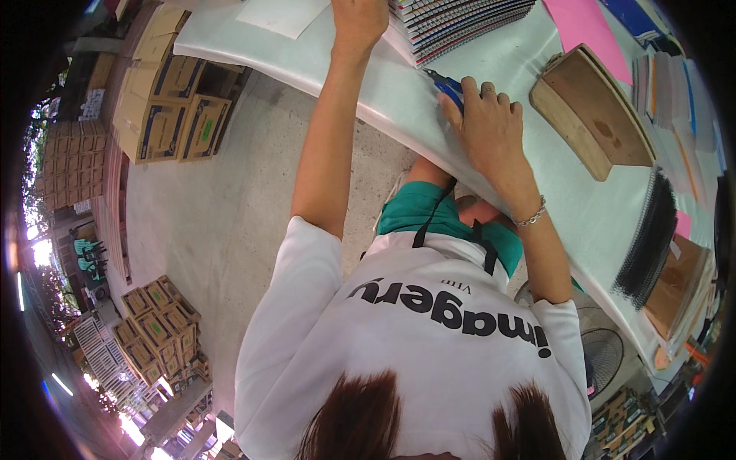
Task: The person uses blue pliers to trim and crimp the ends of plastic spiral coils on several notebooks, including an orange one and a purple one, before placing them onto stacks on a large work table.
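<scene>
Dark brown hair (360, 418) is filling the lower edge of the view, above a white shirt (399, 330) with black print and a pair of green shorts (414, 211). Both bare forearms are reaching up from the shirt to a white bench (537, 176) that is running slantwise across the upper right.

The right hand (491, 123), wearing a silver bracelet (531, 216) at the wrist, is lying palm down at the near edge of the bench with its fingers loosely curled over a small blue object (447, 87); only a corner of that object is showing past the fingertips, so what it is cannot be told. The left hand (359, 23) is resting further up the bench, just beside a stack of spiral-bound notebooks (452, 23) with striped, many-coloured edges; its fingers are cut off by the top edge, so how wide it is spread cannot be told.

Right of the right hand a wooden block (590, 115) is lying on the bench, with a pink sheet (586, 31) above it. Further right, black spiral bindings (652, 238) and brown covers (678, 284) are lying stacked. Cardboard boxes (172, 115) are standing on the concrete floor (230, 222) at left.
</scene>
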{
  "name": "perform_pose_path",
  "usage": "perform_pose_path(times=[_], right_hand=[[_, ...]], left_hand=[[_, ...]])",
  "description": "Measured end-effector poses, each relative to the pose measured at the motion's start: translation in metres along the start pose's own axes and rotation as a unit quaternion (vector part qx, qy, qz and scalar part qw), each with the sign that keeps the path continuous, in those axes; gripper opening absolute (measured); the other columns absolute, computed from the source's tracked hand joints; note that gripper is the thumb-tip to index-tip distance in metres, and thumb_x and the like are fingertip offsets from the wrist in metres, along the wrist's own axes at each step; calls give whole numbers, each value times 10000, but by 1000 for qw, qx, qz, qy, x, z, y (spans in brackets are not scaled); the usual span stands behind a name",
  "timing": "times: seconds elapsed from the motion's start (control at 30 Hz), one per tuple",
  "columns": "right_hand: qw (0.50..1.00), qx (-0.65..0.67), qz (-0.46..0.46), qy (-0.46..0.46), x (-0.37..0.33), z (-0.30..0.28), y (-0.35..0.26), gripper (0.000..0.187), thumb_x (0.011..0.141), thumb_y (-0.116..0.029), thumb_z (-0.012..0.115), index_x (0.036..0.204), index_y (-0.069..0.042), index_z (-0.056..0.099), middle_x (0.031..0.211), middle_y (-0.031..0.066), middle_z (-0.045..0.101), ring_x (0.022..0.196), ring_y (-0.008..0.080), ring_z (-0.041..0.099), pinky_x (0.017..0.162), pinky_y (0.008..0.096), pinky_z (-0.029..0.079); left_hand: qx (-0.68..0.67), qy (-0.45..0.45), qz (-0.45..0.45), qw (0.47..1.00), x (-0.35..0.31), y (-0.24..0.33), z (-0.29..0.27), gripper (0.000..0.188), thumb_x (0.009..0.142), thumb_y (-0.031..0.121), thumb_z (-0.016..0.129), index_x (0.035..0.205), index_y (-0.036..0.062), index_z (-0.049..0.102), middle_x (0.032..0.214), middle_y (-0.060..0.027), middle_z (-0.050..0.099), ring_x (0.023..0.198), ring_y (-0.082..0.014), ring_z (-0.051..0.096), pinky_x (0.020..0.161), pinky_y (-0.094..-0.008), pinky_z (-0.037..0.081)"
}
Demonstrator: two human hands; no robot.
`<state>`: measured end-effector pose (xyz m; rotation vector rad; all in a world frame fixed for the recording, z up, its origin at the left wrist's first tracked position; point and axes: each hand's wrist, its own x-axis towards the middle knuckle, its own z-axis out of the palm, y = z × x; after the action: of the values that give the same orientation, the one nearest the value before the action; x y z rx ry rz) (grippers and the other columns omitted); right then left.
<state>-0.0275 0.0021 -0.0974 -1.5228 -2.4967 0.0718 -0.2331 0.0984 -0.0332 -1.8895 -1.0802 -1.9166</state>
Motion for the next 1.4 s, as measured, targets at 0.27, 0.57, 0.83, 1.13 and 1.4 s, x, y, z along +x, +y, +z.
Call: perform_pose_path(times=[0.27,0.57,0.83,1.13,1.4], right_hand=[[990,-20,-7,142,-6,29,-4,380,898,-429,611,1062,-87,586,966,115,591,883,272,521,793,432,364],[990,-5,-23,138,0,32,0,343,907,-411,617,1026,-92,574,906,112,622,770,261,568,722,396,390],[999,28,-11,-14,9,13,2,345,918,-422,598,1016,-93,565,929,130,649,750,269,604,714,391,412],[993,-18,16,114,-10,30,0,441,923,-442,577,1177,-82,556,1015,129,572,893,281,505,782,427,366],[992,-11,7,123,-9,33,0,464,928,-432,580,1218,-72,554,1027,134,566,900,292,515,775,423,366]], left_hand=[[-2,3,-8,1000,1,10,0,489,1077,285,232,1099,-16,616,1186,-168,558,1284,-333,405,1137,-420,229],[-4,3,12,1000,1,3,3,493,1077,286,226,1098,-19,613,1186,-175,555,1285,-337,405,1140,-428,226],[0,2,10,1000,1,3,2,496,1074,290,221,1105,-13,612,1186,-175,555,1281,-343,405,1144,-436,220],[-1,8,26,1000,1,0,7,491,1073,280,218,1106,-11,613,1175,-177,559,1266,-344,412,1149,-444,216],[0,3,29,1000,0,0,6,489,1074,286,213,1114,-7,602,1186,-183,552,1279,-348,406,1153,-450,212]])
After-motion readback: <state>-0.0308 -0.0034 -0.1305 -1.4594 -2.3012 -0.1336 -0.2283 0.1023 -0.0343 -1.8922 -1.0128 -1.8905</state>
